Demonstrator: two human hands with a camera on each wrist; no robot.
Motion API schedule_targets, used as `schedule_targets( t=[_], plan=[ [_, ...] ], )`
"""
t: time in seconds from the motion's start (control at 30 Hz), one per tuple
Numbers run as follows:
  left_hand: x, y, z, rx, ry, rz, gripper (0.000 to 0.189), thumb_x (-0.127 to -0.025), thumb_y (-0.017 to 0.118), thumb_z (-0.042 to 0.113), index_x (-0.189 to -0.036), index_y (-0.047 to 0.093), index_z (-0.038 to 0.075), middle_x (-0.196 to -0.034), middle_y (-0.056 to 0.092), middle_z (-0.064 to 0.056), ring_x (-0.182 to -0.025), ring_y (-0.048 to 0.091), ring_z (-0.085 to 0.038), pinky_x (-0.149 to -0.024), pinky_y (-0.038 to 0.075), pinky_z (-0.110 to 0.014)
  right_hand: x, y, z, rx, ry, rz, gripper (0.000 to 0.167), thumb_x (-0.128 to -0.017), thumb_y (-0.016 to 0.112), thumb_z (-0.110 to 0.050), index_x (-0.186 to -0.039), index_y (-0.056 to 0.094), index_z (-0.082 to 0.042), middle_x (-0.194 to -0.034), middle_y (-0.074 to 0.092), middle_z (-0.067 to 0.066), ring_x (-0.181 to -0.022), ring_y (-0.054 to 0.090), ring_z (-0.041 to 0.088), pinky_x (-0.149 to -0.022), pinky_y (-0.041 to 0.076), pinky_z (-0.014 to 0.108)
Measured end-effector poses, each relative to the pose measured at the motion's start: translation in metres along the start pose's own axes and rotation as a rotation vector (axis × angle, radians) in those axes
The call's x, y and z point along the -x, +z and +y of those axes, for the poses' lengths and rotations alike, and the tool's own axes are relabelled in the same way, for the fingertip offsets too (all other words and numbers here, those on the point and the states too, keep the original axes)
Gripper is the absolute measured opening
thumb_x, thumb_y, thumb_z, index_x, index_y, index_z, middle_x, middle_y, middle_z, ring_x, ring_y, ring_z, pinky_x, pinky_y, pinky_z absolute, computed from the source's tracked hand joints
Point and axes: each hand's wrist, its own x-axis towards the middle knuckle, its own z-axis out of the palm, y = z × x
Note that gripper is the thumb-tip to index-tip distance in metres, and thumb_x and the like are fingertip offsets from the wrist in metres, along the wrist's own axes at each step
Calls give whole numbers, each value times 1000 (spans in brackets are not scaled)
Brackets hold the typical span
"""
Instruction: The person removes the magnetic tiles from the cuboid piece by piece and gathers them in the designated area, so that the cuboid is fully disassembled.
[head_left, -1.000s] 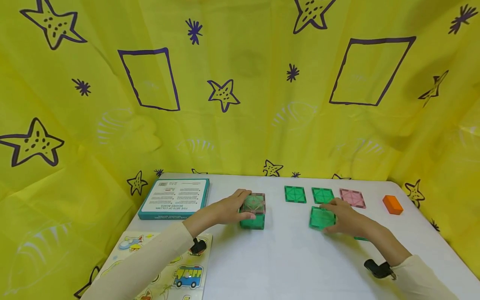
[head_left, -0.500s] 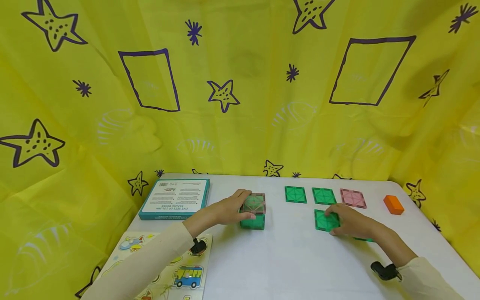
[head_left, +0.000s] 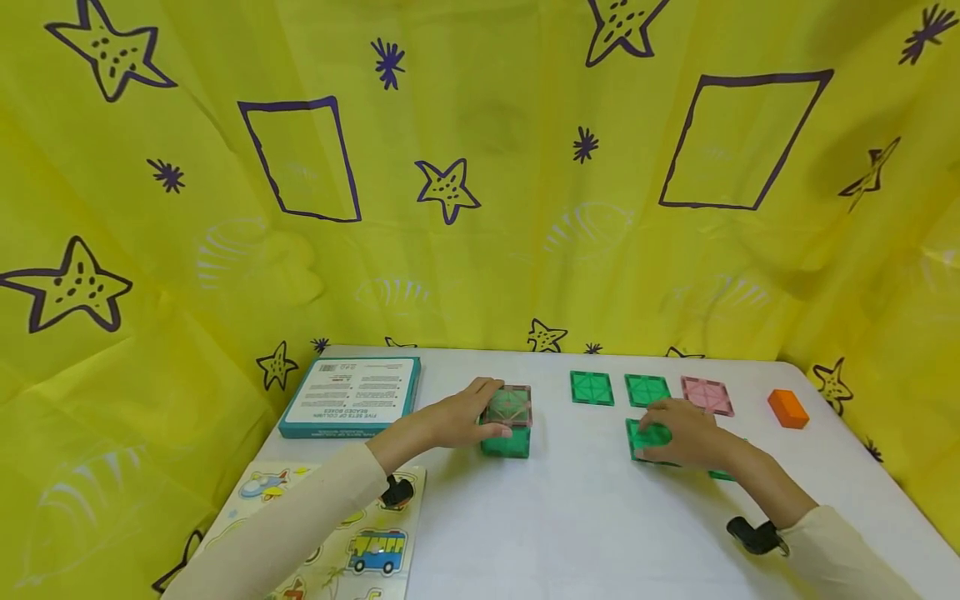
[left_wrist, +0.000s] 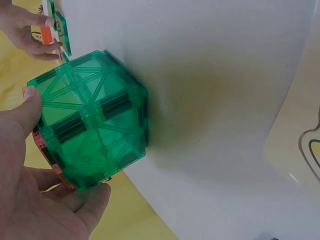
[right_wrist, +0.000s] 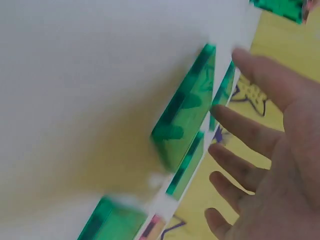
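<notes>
My left hand (head_left: 453, 419) grips a cube of green magnetic tiles (left_wrist: 95, 125) at its upper part, thumb on the near side and fingers behind. A pink tile (head_left: 519, 407) forms the cube's top. The cube stands on the white table. To the right, my right hand (head_left: 690, 435) hovers close over a green magnetic tile (head_left: 639, 433) and hides part of it. In the right wrist view the fingers (right_wrist: 245, 127) are spread and loose, with that tile beyond their tips. Another green tile (head_left: 722, 476) lies partly hidden below the right forearm.
Behind the right hand lie two green tiles (head_left: 592, 388) and a pink square tile (head_left: 707, 395) in a row. An orange block (head_left: 787, 408) sits farther right. At left are a teal-edged box (head_left: 352, 396) and a picture puzzle board (head_left: 408, 508). A yellow curtain (head_left: 495, 275) surrounds the table.
My right hand first held the green tile, then laid it flat slightly right and nearer me. Now the hand has come forward and left over it. The left hand keeps its grip.
</notes>
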Motion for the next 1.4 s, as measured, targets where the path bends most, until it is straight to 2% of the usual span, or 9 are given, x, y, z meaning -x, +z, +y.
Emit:
schedule_targets(
  t=[0.13,0.3,0.43,0.57,0.7,0.83,0.93,1.1,1.4],
  plan=[
    [1,-1,0,5,-9,-2,88,-104,62,52,-167,21,5,-168,28,-16,-146,47,-32,-118,42,-48,-13,0,-24,-93,-42,35,49,-98,75,-38,-133,67,-4,-130,66,22,-124,58,47,-97,46,72],
    [0,0,1,19,-15,-8,89,-104,62,53,-167,21,6,-169,27,-16,-147,46,-33,-119,42,-48,-36,0,-59,-277,-14,-26,72,-105,67,-39,-157,41,2,-120,71,13,-114,66,34,-93,58,52],
    [1,0,2,12,-22,-4,89,-104,63,54,-167,22,7,-169,28,-16,-145,48,-32,-118,43,-48,-55,2,-87,-411,-10,-67,80,-105,66,-45,-162,32,-2,-116,71,6,-109,69,26,-87,60,44],
    [1,-1,1,1,-14,1,89,-104,63,53,-167,22,6,-167,30,-16,-142,50,-32,-116,44,-48,-69,3,-114,-545,-2,-124,87,-102,69,-47,-166,26,-8,-122,69,7,-110,70,24,-90,59,45],
    [1,-1,0,-16,0,0,87,-105,62,51,-167,22,4,-166,31,-17,-137,53,-29,-113,47,-47,-80,3,-134,-628,12,-196,94,-98,75,-44,-168,21,-11,-125,66,9,-106,69,22,-94,55,46],
    [0,0,0,-30,11,-2,85,-106,62,48,-166,22,3,-166,31,-17,-136,54,-29,-112,48,-45,-89,5,-143,-651,-3,-234,100,-95,81,-37,-168,19,-8,-122,62,11,-103,65,22,-91,53,42],
    [0,0,-1,-36,19,-2,84,-106,62,47,-166,23,3,-166,32,-17,-136,54,-29,-112,48,-46,-94,7,-144,-631,-16,-230,99,-93,84,-34,-167,24,-5,-120,59,12,-104,61,24,-86,51,38],
    [-1,-1,-1,-41,32,4,85,-105,63,50,-165,26,3,-163,35,-18,-135,54,-29,-113,48,-46,-99,9,-143,-575,-50,-210,94,-92,84,-33,-162,33,2,-115,59,13,-104,55,26,-83,49,35],
    [0,-3,-1,-22,8,-13,91,-103,65,50,-169,19,7,-165,33,-16,-140,51,-29,-117,44,-46,-96,9,-138,-502,-75,-213,91,-95,81,-35,-162,32,3,-115,59,11,-103,54,24,-82,49,36]
  ],
)
